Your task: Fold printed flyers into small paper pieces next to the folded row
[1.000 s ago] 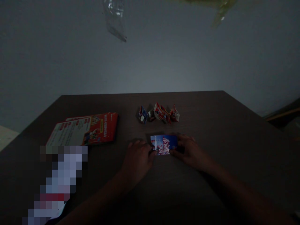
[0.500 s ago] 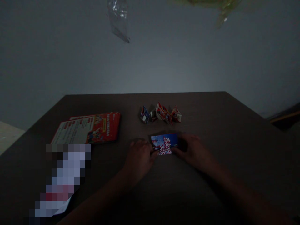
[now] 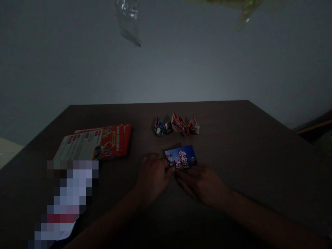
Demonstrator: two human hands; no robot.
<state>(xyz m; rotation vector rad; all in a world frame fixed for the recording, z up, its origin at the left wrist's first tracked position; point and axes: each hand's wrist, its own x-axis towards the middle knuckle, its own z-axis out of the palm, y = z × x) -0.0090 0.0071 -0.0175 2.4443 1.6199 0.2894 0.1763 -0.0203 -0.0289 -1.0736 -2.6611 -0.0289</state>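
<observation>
A small blue piece of folded printed paper (image 3: 181, 156) with red and white lettering lies on the table in front of me. My left hand (image 3: 154, 174) is closed on its left edge, with the thumb at the near left corner and the other fingers curled. My right hand (image 3: 201, 181) lies along the near edge of the paper, fingers stretched out and pointing left. Its fingertips come close to my left thumb. Beyond the paper stands a row of several small folded paper shapes (image 3: 177, 124), red, white and blue.
On the left of the dark table (image 3: 223, 121) lies a stack of red and white printed sheets (image 3: 111, 141). Nearer to me is a pixelated item (image 3: 70, 197). A clear plastic bag (image 3: 129, 24) hangs by the wall (image 3: 181, 62).
My right hand has left the right edge of the paper and moved left and nearer, its fingers now flat along the near edge. My left hand keeps its hold.
</observation>
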